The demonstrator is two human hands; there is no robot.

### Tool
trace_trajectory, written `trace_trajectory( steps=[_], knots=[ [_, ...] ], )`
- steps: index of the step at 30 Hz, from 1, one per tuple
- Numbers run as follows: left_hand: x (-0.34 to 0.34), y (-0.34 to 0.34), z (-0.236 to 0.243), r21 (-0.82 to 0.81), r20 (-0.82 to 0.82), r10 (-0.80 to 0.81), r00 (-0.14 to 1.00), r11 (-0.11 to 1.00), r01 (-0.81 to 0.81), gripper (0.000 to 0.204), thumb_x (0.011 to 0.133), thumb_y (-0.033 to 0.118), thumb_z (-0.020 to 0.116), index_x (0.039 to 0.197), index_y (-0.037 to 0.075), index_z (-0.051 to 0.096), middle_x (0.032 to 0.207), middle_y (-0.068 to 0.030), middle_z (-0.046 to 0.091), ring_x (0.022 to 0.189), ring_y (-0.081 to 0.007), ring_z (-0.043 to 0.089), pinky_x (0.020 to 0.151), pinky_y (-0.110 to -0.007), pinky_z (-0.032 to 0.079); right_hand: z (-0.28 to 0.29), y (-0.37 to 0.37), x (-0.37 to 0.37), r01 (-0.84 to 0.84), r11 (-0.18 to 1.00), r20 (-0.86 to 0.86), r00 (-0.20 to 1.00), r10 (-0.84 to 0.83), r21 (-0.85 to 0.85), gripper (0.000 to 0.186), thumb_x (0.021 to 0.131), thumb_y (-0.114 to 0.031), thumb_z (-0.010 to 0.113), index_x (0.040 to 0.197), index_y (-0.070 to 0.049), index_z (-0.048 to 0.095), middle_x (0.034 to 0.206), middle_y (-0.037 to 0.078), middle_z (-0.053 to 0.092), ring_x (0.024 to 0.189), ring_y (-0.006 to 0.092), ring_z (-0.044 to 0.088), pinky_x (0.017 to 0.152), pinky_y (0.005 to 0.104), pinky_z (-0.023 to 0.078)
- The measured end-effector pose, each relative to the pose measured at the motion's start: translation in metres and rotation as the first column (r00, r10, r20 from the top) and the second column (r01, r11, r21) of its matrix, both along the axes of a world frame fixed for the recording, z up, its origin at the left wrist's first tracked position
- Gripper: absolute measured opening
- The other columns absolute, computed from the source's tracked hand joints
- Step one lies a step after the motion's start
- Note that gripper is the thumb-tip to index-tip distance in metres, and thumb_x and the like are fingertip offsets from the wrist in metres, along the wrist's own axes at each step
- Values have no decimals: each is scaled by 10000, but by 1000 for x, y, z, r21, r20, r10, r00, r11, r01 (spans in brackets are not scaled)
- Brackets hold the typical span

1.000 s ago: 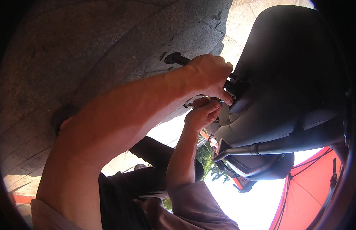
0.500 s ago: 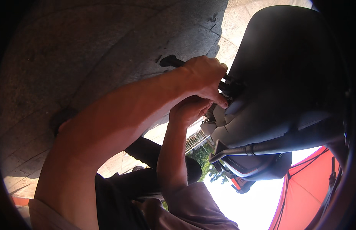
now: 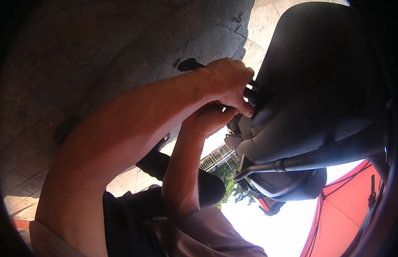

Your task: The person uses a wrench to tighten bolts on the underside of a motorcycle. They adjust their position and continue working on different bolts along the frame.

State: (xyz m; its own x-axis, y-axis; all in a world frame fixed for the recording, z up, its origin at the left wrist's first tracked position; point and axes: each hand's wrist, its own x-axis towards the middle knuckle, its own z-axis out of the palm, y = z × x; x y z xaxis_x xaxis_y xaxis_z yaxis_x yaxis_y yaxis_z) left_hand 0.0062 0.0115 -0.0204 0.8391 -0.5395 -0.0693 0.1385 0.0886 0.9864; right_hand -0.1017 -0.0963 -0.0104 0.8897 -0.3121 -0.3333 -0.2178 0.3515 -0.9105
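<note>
My left hand [image 3: 230,81] reaches in from the left, back of the hand up and fingers closed, against the edge of a large black machine body [image 3: 319,77] that looks like part of a motor scooter. A dark bar with a flared end [image 3: 189,64] sticks out on the hand's near side. Dark rod-like parts [image 3: 253,91] show between its fingers and the machine. My left thumb points down beside them. Just below, partly covered by the left hand, my right hand [image 3: 212,120] has its fingers bent together near the thumb. What lies in its fingers is hidden.
A grey metal tube [image 3: 289,164] runs along the machine's lower side, above a rounded dark housing [image 3: 289,184]. A red canopy [image 3: 340,210] fills the lower right. My dark-trousered knee [image 3: 212,188] is by the right forearm. Paved ground [image 3: 122,47] spreads across the upper left.
Both hands have shifted slightly up and left. My right forearm has swung a little left, and a small bright gap now shows between the hands.
</note>
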Motion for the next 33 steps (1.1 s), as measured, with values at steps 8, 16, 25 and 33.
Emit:
trace_trajectory(
  steps=[8,16,25,33],
  knots=[
    [2,1,-3,-15,32,-61,998,998,61,715,633,523,816,1053,-23,621,1034,-204,640,1005,-351,635,870,-402,514,0,3,-8,58,978,-26,998,-64,-199,508,980,-507,404,1272,-100,490,1246,83,546,1174,229,534,1009,381,419],
    [-3,-8,-5,11,45,32,998,999,-33,583,636,420,822,992,3,621,956,-187,648,940,-349,642,833,-409,510,-1,25,11,139,980,-67,986,-150,-143,531,1001,-501,378,1322,-84,448,1287,88,511,1207,226,504,1025,379,401],
    [-2,-9,-3,38,26,-8,1000,999,7,620,618,465,828,978,5,620,922,-177,652,905,-340,654,814,-404,518,63,-43,-7,-192,270,-248,950,-190,-943,424,1026,-412,373,941,-35,546,618,18,510,537,96,448,499,250,350],
    [-5,-7,-1,28,34,15,999,999,-16,629,607,473,831,951,-8,617,901,-176,651,858,-344,660,778,-405,524,54,-39,-6,-198,339,-191,980,55,-920,393,1048,-367,336,812,-70,438,598,7,465,534,92,438,497,249,343]
  ],
)
